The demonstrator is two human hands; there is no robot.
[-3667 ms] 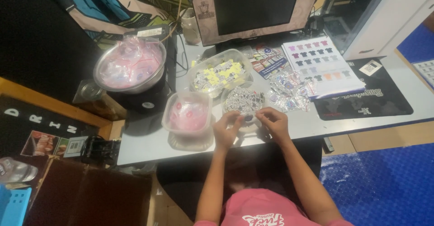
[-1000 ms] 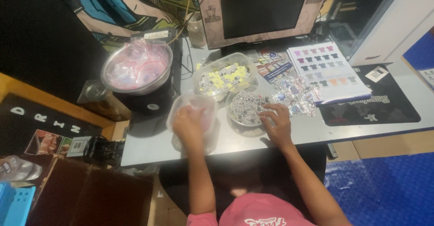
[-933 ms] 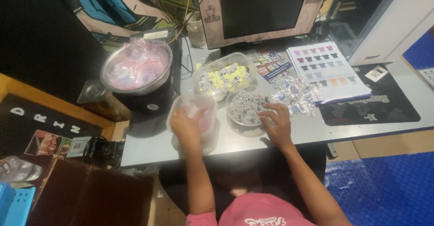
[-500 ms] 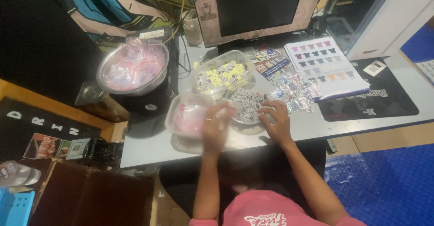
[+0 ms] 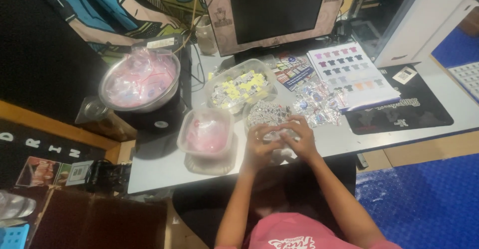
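At the near edge of the grey table [image 5: 159,171] I've got both hands together: left hand [image 5: 259,149] and right hand [image 5: 298,138] pinched on a small clear bag [image 5: 275,135] held between the fingertips. It sits just in front of the tub of silvery pieces [image 5: 267,113]. The pink-filled tub [image 5: 206,133] is just to the left, the yellow one [image 5: 239,84] farther back.

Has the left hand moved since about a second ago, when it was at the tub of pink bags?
Yes. The left hand has gone right, away from the tub of pink bags, and now meets the right hand by the bowl of small silver pieces.
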